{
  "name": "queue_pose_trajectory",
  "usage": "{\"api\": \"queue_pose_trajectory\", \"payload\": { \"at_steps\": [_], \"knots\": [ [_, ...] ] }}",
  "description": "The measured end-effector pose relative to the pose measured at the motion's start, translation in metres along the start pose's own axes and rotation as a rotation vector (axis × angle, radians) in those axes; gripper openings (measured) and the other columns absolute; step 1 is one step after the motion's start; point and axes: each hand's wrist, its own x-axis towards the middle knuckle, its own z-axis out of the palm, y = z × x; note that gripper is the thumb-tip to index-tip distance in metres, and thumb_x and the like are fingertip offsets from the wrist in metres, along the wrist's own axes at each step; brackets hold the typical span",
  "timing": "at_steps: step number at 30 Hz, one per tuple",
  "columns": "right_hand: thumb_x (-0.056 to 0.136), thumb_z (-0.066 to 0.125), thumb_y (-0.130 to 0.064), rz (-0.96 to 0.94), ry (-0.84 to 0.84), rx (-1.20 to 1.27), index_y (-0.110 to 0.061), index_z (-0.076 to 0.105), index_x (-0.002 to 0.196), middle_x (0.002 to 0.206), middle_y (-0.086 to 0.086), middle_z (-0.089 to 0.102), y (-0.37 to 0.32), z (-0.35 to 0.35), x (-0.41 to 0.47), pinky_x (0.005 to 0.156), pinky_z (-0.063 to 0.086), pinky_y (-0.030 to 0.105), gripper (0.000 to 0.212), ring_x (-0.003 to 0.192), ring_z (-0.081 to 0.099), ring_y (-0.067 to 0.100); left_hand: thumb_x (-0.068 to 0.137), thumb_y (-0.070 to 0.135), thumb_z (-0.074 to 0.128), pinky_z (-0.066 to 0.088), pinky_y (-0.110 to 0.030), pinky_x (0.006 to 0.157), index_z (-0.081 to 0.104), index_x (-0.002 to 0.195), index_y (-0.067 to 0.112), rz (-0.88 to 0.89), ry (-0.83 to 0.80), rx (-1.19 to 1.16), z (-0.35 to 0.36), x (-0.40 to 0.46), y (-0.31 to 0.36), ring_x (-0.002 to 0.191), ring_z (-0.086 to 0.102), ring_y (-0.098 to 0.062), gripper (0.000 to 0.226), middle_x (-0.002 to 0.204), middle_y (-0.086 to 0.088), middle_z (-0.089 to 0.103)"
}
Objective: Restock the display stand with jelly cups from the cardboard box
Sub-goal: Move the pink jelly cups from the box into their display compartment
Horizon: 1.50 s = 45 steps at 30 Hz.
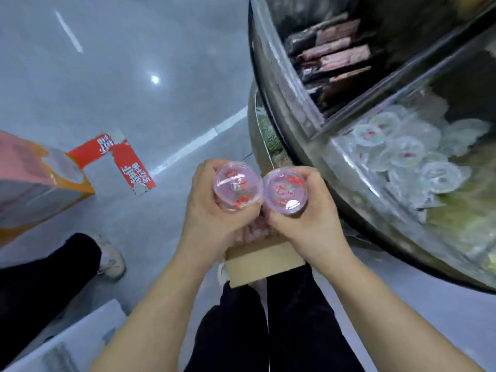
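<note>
Hands [206,210] [308,218] hold 2 jelly cups [237,190] [285,193]; stand bin [349,157] holds more.

Two jelly cups, centre frame: left cup [237,188] clear pinkish-lilac, red print on lid; right cup [286,193] same lilac tint, red lettering. Cardboard box [264,261] at 6 o'clock of cups: plain tan. Display stand [308,111] at 2 o'clock: grey metallic rim; bin cups [408,151] clear-white, red-green lid marks. Dark brown packets [335,49] at 1 o'clock. Red carton flap [126,159] with white characters at 9 o'clock. Floor [134,63] pale grey-blue, white stripe. Trousers [281,331] black.
</note>
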Motion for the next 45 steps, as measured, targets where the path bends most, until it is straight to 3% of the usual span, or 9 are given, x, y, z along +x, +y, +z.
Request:
{"api": "queue_pose_trajectory", "payload": {
  "at_steps": [4,10,16,22,24,27,30,38,45],
  "knots": [
    [0.062,0.079,-0.004,-0.206,0.112,0.035,-0.031,0.048,0.09,0.088,-0.026,0.064,-0.104,-0.06,-0.028,0.064,0.042,0.001,0.049,0.077,0.061,-0.011,0.068,0.02,0.069,0.043,-0.006,0.073,0.052,0.097,0.027,0.251,-0.15,-0.063,0.016,-0.003,0.12,0.082,0.06,0.008,0.034,0.088,0.023,0.064],
    [0.066,0.075,-0.009,-0.36,0.237,0.05,-0.034,0.057,0.098,0.096,-0.019,0.067,-0.177,-0.17,-0.057,0.075,0.045,0.008,0.045,0.087,0.063,-0.005,0.075,0.005,0.059,0.042,-0.007,0.08,0.046,0.112,0.022,0.381,-0.417,-0.137,0.095,-0.002,0.215,0.093,0.057,0.009,0.044,0.103,0.015,0.058],
    [0.059,0.079,-0.016,-0.336,0.424,0.125,-0.028,0.055,0.102,0.093,-0.018,0.064,-0.19,-0.276,-0.047,0.078,0.045,0.011,0.05,0.085,0.059,-0.006,0.069,0.029,0.074,0.046,-0.012,0.082,0.056,0.104,0.039,0.467,-0.548,-0.034,0.186,0.02,0.264,0.097,0.061,0.0,0.041,0.101,0.02,0.065],
    [0.073,0.056,0.017,-0.122,0.409,0.153,-0.014,0.054,0.112,0.087,-0.001,0.062,-0.173,-0.348,0.007,0.06,0.05,0.014,0.05,0.07,0.06,0.002,0.066,0.021,0.081,0.046,-0.009,0.074,0.058,0.097,0.035,0.43,-0.573,0.138,0.258,0.063,0.276,0.086,0.06,0.004,0.042,0.091,0.024,0.065],
    [0.071,0.059,0.014,-0.043,0.48,0.166,-0.007,0.054,0.118,0.088,0.004,0.064,-0.165,-0.358,0.032,0.056,0.051,0.017,0.052,0.07,0.062,0.007,0.065,0.014,0.081,0.046,-0.013,0.073,0.057,0.09,0.036,0.408,-0.551,0.227,0.274,0.079,0.272,0.083,0.061,0.002,0.041,0.085,0.019,0.066],
    [0.066,0.079,-0.007,0.067,0.651,0.136,-0.006,0.054,0.119,0.105,0.007,0.066,-0.152,-0.361,0.069,0.078,0.055,0.032,0.059,0.094,0.065,0.022,0.062,0.01,0.082,0.041,-0.004,0.065,0.055,0.083,0.037,0.405,-0.5,0.31,0.289,0.097,0.27,0.076,0.058,0.008,0.044,0.083,0.017,0.064],
    [0.063,0.081,-0.016,0.114,0.741,0.045,-0.006,0.049,0.115,0.104,0.005,0.062,-0.14,-0.357,0.091,0.081,0.052,0.033,0.062,0.097,0.062,0.023,0.061,0.01,0.083,0.039,0.0,0.063,0.054,0.082,0.038,0.407,-0.492,0.35,0.295,0.106,0.268,0.074,0.056,0.013,0.046,0.082,0.018,0.063],
    [0.081,0.066,-0.026,0.183,0.624,-0.221,-0.009,0.064,0.098,0.101,0.012,0.068,-0.135,-0.356,0.101,0.088,0.051,0.039,0.023,0.097,0.062,0.029,0.063,0.005,0.082,0.055,-0.032,0.079,0.063,0.098,0.023,0.211,-0.492,0.242,0.291,0.115,0.264,0.086,0.066,-0.014,0.044,0.09,0.004,0.071],
    [0.081,0.067,-0.032,0.222,0.65,-0.227,-0.012,0.055,0.116,0.111,0.009,0.066,-0.14,-0.355,0.109,0.092,0.049,0.041,0.041,0.106,0.06,0.028,0.064,0.011,0.082,0.052,-0.02,0.074,0.061,0.093,0.031,0.237,-0.523,0.277,0.289,0.111,0.269,0.085,0.064,-0.005,0.041,0.089,0.01,0.069]
  ]
}}
